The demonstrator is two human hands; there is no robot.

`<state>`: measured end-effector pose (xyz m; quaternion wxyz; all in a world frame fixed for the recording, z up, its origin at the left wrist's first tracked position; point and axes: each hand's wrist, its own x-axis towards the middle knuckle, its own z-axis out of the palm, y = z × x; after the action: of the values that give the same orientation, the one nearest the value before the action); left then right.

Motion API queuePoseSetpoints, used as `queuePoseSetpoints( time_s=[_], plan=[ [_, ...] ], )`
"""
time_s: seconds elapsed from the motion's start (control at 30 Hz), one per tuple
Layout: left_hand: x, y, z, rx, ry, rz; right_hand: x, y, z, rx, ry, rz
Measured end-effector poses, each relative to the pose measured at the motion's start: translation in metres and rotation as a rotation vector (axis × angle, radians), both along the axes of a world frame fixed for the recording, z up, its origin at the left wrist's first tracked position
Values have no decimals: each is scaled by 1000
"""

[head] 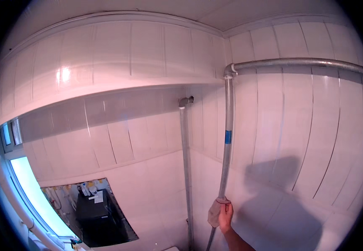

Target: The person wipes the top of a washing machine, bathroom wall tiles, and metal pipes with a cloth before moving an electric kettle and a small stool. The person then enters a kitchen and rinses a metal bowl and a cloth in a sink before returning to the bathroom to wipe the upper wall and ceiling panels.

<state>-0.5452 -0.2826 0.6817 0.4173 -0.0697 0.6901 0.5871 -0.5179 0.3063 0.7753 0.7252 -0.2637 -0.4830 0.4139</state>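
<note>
My right hand (225, 216) grips a beige cloth (214, 214) wrapped round the lower part of an upright grey metal pipe (228, 106). A band of blue tape (228, 137) circles this pipe above the cloth. At its top, an elbow fitting (229, 71) joins it to a horizontal metal pipe (300, 62) along the right wall. Below the cloth the pipe continues down out of the picture. My left hand is out of view.
A second upright pipe (186, 175) runs near the corner, its elbow (186, 101) meeting the wall. White panels (294, 125) line the walls beneath a boxed ledge (106, 62). At lower left are a bright window (40, 197) and a black box-shaped appliance (93, 205) in a dark-edged mirror or opening.
</note>
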Motion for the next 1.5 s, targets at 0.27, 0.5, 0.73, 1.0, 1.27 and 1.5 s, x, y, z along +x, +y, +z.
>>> queuePoseSetpoints(
  time_s=[0.27, 0.5, 0.73, 1.0, 1.27, 1.5],
  plan=[
    [-22, -11, -42, 10, 88, -56, 2, 6, -2, -179, 139, 226],
    [-24, -9, -81, 54, 182, -58, 0, -34, 8, -119, 223, 70],
    [6, -2, -96, 150, 190, 71, 54, -131, 52, 3, 10, -44],
    [-10, 148, 21, 405, 10, 39, 61, -202, 47, -98, -437, 486],
    [56, 223, 76, 690, -50, 34, 95, -254, 27, -76, -711, 1077],
    [54, 245, 108, 616, 509, -199, 90, -243, -9, -422, -440, 955]
  ],
)
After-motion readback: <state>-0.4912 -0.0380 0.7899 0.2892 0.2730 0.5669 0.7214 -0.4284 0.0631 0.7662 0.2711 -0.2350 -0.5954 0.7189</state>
